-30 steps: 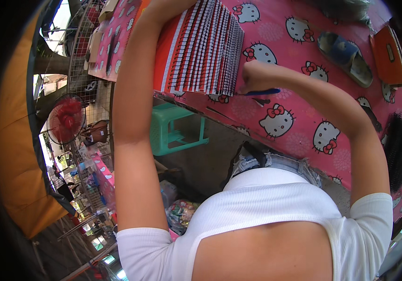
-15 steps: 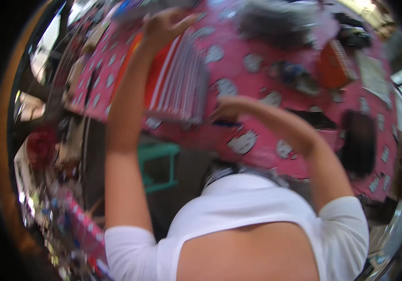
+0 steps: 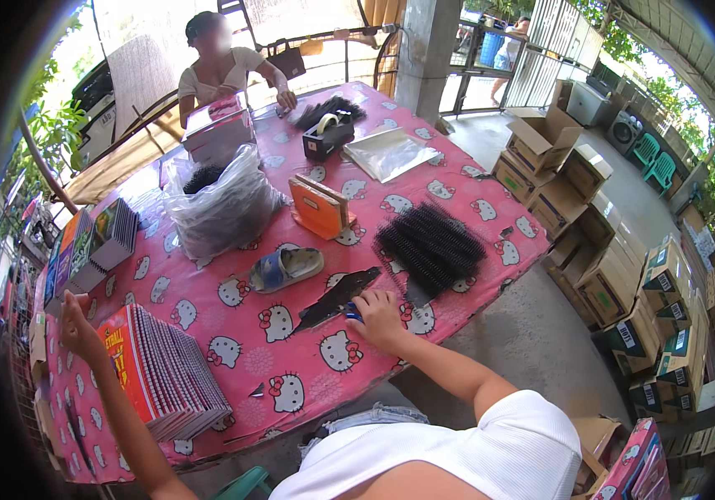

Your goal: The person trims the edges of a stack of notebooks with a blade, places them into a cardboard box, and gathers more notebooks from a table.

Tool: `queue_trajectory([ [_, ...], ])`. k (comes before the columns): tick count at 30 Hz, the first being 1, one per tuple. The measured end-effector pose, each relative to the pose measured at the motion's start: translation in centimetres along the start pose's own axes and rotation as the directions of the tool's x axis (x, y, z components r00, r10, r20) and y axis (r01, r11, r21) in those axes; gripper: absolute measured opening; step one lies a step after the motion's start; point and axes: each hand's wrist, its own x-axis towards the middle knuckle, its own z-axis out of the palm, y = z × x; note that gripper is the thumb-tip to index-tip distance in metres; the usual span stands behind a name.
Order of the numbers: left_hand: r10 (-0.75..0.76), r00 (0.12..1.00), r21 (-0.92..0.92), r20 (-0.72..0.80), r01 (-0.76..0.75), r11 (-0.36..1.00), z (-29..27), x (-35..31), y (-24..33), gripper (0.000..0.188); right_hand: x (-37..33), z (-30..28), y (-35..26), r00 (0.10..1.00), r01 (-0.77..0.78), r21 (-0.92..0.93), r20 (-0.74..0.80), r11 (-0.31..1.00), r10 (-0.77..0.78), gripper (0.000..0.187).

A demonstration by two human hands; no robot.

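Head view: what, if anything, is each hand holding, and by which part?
The right hand partly covers a small blue object; whether and where it is gripped cannot be told. Nothing shows in the left hand.

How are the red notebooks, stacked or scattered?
Stacked: the red notebooks sit together in one pile, spiral edges lined up.

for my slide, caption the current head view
Left hand near stacked spiral-bound books, right hand holding a blue tool near black binding coils.

Pink tabletop (image 3: 321, 398) patterned with white cat faces in red bows; red spiral-bound notebooks (image 3: 166, 375) with yellow lettering; black binding coils (image 3: 430, 248); white ribbed shirt (image 3: 457, 450).
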Motion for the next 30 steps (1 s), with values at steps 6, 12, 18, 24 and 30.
queue_trajectory([
  [6,-0.045,0.999,0.003,-0.027,0.045,0.999,-3.2,2.0,1.1,0.031,0.1,-1.9,-2.5,0.991,-0.067,-0.155,0.102,0.986,0.083,0.066],
  [12,-0.141,0.973,-0.075,0.181,0.157,0.985,-14.3,2.0,-1.2,0.037,2.6,-0.1,-7.4,0.959,0.272,0.464,-0.063,0.843,-0.275,0.056],
  [18,-0.736,0.652,0.016,0.181,0.747,0.665,-16.3,-8.0,3.3,0.062,4.1,-1.2,-14.6,0.779,-0.459,0.867,0.498,0.194,-0.382,0.043],
  [24,-0.909,0.375,-0.105,0.182,0.927,0.361,-16.8,-14.7,5.6,0.081,4.7,-2.8,-25.1,0.518,-0.668,0.735,0.573,0.118,-0.635,0.053],
  [30,-0.937,0.342,-0.242,0.073,0.917,0.316,-15.4,-16.8,4.4,0.08,4.0,-0.7,-28.8,0.475,-0.667,0.7,0.663,0.255,-0.578,0.067],
])
